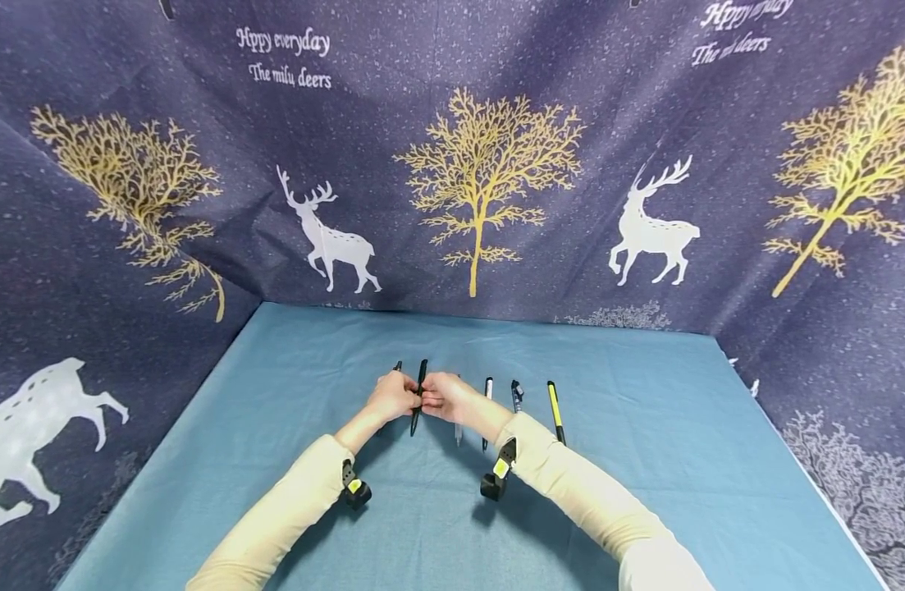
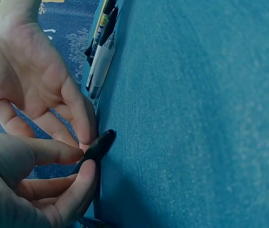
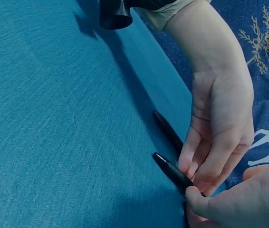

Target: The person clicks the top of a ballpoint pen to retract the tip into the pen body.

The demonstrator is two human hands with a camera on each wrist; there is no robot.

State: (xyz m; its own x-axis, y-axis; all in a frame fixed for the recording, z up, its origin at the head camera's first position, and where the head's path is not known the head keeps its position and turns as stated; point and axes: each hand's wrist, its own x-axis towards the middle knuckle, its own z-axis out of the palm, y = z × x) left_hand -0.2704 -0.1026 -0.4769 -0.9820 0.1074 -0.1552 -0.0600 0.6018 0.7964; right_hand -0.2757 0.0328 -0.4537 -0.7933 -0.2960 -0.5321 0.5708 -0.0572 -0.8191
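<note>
A black pen (image 1: 422,373) stands tilted between the two hands, just over the blue cloth. With thumb and fingertips my left hand (image 1: 393,397) pinches it from the left. On the other side, my right hand (image 1: 452,397) pinches the same pen with thumb and fingers. In the right wrist view the pen's tapered end (image 3: 170,171) points away from both hands. A second dark pen (image 3: 167,129) lies on the cloth beside the left hand's fingers, partly hidden by them. Its far tip shows past that hand in the head view.
Right of the hands lie a clear pen (image 1: 458,435), a white pen with a black cap (image 1: 488,387), a dark blue patterned pen (image 1: 517,396) and a yellow-and-black pen (image 1: 554,404). The right forearm covers parts of them. A patterned curtain (image 1: 496,49) surrounds the blue-covered table (image 1: 718,460).
</note>
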